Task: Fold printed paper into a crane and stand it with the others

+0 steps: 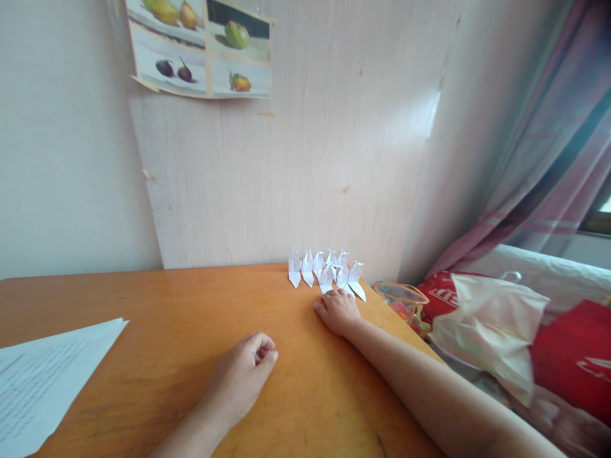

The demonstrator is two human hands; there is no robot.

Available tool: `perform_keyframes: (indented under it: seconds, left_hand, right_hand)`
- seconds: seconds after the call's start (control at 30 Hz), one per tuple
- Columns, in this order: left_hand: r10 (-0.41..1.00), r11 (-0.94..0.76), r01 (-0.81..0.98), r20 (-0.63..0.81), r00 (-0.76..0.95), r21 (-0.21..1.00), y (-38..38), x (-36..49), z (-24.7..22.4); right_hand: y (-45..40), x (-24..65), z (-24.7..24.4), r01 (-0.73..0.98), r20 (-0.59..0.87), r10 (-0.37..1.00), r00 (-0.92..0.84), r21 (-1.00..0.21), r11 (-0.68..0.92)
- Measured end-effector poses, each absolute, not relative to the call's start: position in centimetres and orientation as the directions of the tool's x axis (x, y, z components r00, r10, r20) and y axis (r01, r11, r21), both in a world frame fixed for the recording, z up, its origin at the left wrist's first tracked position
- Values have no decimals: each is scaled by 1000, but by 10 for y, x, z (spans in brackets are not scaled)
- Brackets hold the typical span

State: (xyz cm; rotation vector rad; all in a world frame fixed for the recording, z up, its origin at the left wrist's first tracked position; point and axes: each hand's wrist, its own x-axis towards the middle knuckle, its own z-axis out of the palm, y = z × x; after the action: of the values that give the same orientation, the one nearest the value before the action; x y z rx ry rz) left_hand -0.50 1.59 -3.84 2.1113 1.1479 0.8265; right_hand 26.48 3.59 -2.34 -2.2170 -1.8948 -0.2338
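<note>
Several small folded white paper figures (308, 270) stand in a group at the back right of the orange-brown wooden table (181, 318). My right hand (338, 310) reaches to the front of this group, its fingertips at the nearest figures; whether it grips one is hidden behind the fingers. Nearer to me, my left hand (248, 372) rests above the table with its fingers curled, and nothing shows between them. A stack of white sheets with writing (57, 375) lies at the left of the table.
Behind the table is a wall panel (267, 191) with a fruit picture sheet (167, 48). Beyond the table's right edge are a clear container with an orange rim (401, 294), a pale plastic bag (491, 324), red bags (573, 350) and a pink curtain (520, 172).
</note>
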Motion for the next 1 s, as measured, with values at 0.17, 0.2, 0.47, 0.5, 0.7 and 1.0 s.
perform_keyframes:
  seconds: [0.17, 0.2, 0.47, 0.5, 0.7, 1.0]
  left_hand:
    - [866, -459, 494, 249, 433, 739, 16, -5, -39]
    - [866, -458, 492, 249, 433, 740, 16, -5, -39]
    - [862, -465, 472, 262, 434, 749, 17, -6, -42]
    - [863, -464, 468, 264, 431, 752, 18, -5, -42]
    - [876, -434, 399, 276, 395, 808, 17, -4, -41]
    - [876, -443, 318, 330, 353, 838, 20, -3, -37]
  right_hand:
    - [35, 265, -23, 988, 260, 953, 155, -52, -146]
    - [35, 265, -23, 988, 262, 953, 154, -49, -146]
    - [31, 262, -19, 991, 255, 958, 135, -13, -136]
    - [30, 261, -17, 992, 250, 960, 126, -6, -129]
    - [20, 248, -6, 997, 195, 980, 39, 57, -51]
    - [-37, 173, 12, 965, 89, 966, -241, 125, 229]
